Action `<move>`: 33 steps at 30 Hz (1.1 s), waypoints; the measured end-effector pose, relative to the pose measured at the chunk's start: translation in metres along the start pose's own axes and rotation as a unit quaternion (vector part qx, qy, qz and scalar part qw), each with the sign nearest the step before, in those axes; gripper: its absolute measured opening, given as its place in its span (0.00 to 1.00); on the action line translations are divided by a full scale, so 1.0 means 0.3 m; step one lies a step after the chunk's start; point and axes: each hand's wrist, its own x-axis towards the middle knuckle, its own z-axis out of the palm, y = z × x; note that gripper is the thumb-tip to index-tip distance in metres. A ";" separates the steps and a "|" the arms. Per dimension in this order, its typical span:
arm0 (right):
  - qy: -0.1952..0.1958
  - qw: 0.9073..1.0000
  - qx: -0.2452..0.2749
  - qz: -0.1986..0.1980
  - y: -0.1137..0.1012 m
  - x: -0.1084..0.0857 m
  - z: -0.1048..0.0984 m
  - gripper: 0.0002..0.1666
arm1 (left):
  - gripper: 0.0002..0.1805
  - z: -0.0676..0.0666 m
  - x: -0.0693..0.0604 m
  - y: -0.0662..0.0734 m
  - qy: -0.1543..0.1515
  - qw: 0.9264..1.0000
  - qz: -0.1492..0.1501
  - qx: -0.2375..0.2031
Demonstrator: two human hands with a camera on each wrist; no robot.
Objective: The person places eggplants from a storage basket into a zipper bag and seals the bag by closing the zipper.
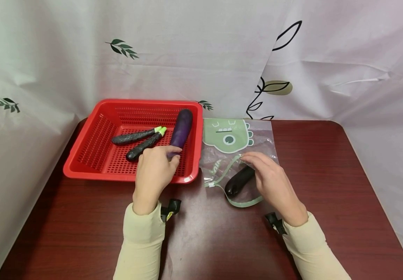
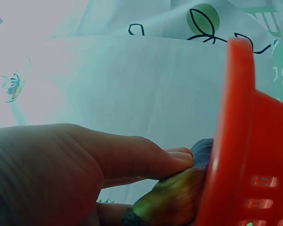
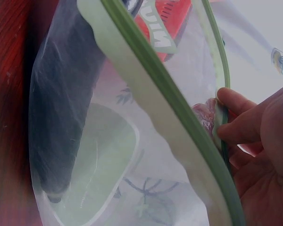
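My left hand (image 1: 156, 167) reaches over the front of the red basket (image 1: 100, 177). Its thumb and fingers pinch the near, stem end of a purple eggplant (image 1: 181, 130), whose brownish-green cap (image 2: 172, 197) shows in the left wrist view. On the right, a clear zip bag (image 1: 266, 140) with a green cartoon print lies on the table, its mouth spread. My right hand (image 1: 274, 182) pinches the green zip edge (image 3: 179, 110) of that mouth between thumb and fingers. Inside the bag lies a long, glossy dark vegetable (image 1: 238, 182), partly hidden by the right hand in the head view.
Two slim, dark, bumpy vegetables (image 1: 135, 137) with pale green ends lie in the basket, left of the eggplant. A white slider (image 1: 211, 184) sits at the zip's left end. White patterned cloth (image 1: 187, 50) hangs behind the dark red table (image 1: 327, 175).
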 end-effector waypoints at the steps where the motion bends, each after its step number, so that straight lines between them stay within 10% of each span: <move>1: 0.001 1.000 0.001 -0.001 0.000 0.000 0.000 0.26 | 0.11 -0.002 -0.001 0.002 0.000 1.000 0.001 0.000; 33: -0.003 1.000 0.001 0.006 0.003 -0.001 0.001 0.25 | 0.13 -0.079 -0.061 0.034 0.024 0.998 0.053 -0.015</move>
